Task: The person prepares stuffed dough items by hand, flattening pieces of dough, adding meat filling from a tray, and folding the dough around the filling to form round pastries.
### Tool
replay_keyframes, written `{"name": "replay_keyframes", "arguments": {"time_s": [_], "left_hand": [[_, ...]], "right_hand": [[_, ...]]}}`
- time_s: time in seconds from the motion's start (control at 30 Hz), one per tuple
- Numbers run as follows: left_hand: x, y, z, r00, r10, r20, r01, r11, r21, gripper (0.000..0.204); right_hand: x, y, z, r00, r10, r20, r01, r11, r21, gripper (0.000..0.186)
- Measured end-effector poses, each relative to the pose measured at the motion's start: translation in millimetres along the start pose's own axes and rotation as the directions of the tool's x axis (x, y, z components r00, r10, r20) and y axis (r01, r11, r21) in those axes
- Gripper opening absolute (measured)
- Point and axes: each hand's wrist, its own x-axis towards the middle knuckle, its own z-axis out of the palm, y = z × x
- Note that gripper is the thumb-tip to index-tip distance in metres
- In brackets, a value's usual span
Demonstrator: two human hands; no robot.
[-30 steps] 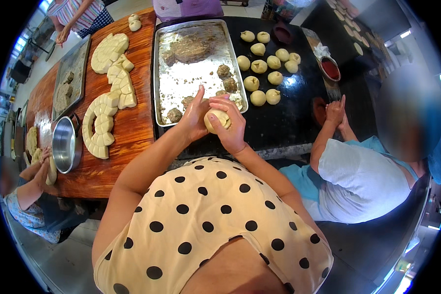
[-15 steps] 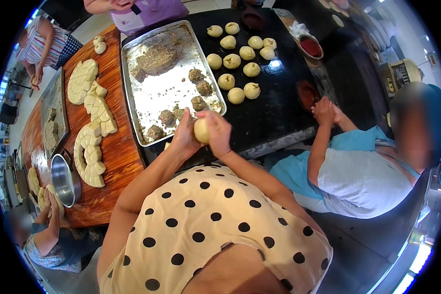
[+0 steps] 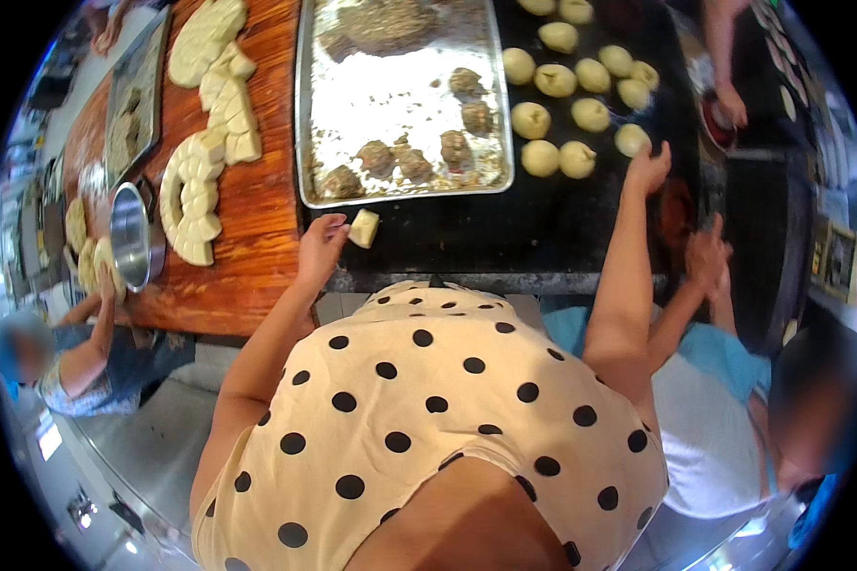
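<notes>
My right hand (image 3: 649, 171) is at the right end of the group of dough balls, fingers apart, touching or just beside a round dough ball (image 3: 632, 141). Several pale filled dough balls (image 3: 555, 80) sit on the black tabletop (image 3: 448, 228). At the near edge of the metal tray, my left hand (image 3: 324, 247) pinches the left side of a small cut piece of dough (image 3: 364, 228) with its fingertips. The tray (image 3: 409, 198) holds several brown balls of filling (image 3: 375, 158) and a larger mound of filling (image 3: 386, 27).
On the wooden table (image 3: 271, 190) to the left lie cut dough pieces (image 3: 229, 114), a steel bowl (image 3: 133, 238) and a smaller tray (image 3: 148, 95). A co-worker's hands (image 3: 709, 259) are close on my right; another person's hand (image 3: 728, 105) reaches into a red dish (image 3: 717, 124).
My hands have parted. The dough ball between them now sits at the right of the group beside my right hand, while my left hand has moved to the dough piece. The view has shifted.
</notes>
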Motion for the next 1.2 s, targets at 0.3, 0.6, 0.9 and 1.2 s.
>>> {"name": "replay_keyframes", "arguments": {"time_s": [0.3,0.6,0.9,1.2], "left_hand": [[-1.4,-13.6,52.7,0.997,0.082,-0.011,-0.061,0.821,0.568,0.056],[-11.0,34.8,79.4,0.906,0.193,0.377,-0.226,0.973,0.043,0.051],[-19.5,-33.0,53.4,0.966,-0.115,0.23,0.186,0.929,-0.32,0.042],[15.3,-46.0,69.2,0.942,-0.234,0.24,0.317,0.858,-0.404,0.039]], "right_hand": [[-190.6,-92.4,-60.6,0.834,-0.222,0.505,-0.107,0.833,0.543,0.02],[-268.8,-74.4,-124.4,0.637,-0.007,0.771,-0.532,0.72,0.446,0.025],[-297.7,-59.1,-138.2,0.597,0.102,0.795,-0.614,0.696,0.372,0.027],[-305.6,-82.8,-115.8,0.49,0.002,0.872,-0.583,0.744,0.326,0.025]]}}
